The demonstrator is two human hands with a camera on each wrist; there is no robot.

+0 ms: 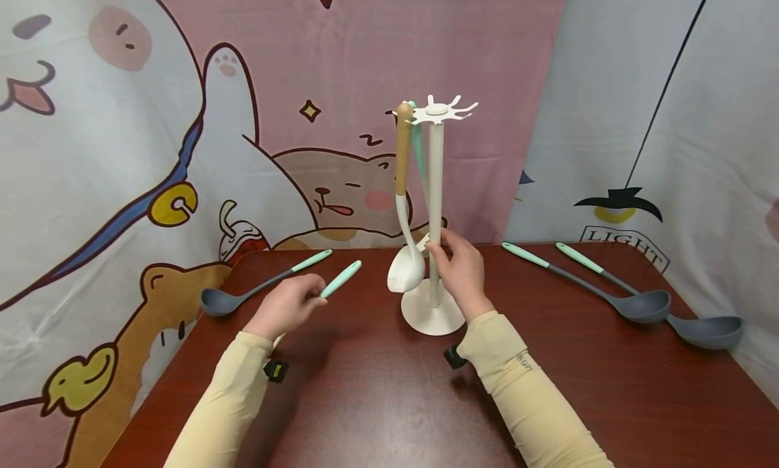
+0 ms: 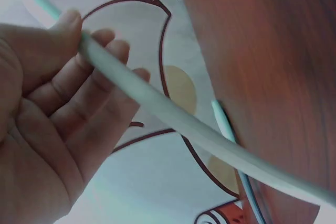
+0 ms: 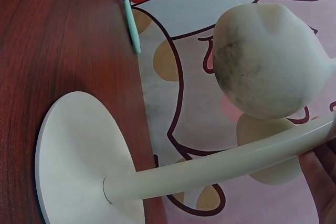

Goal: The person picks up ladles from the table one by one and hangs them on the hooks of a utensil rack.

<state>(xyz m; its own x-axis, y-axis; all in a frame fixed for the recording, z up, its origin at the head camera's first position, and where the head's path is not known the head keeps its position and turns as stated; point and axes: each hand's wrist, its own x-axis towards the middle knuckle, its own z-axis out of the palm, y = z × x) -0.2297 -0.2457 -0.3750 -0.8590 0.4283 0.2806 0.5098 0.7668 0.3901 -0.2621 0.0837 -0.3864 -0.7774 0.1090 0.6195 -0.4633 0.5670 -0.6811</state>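
Observation:
My left hand [image 1: 291, 304] pinches a utensil with a mint handle [image 1: 342, 278] and a cream shaft [image 2: 157, 108]; its head is hidden from me. The right hand [image 1: 460, 272] grips the pole of a white utensil stand [image 1: 435, 177], low down above its round base [image 3: 79, 156]. On the stand's left side hangs a white ladle with a wooden handle [image 1: 403, 150]. Behind that hangs another utensil with a mint handle [image 1: 418, 147]. In the right wrist view the ladle's white bowl [image 3: 268, 61] is close to the pole.
One grey ladle with a mint handle [image 1: 222, 301] lies at the table's left. Two more, a nearer grey ladle [image 1: 709, 332] and another grey ladle [image 1: 645, 307], lie at the right. A printed cloth [image 1: 475, 49] hangs behind the brown table [image 1: 377, 400].

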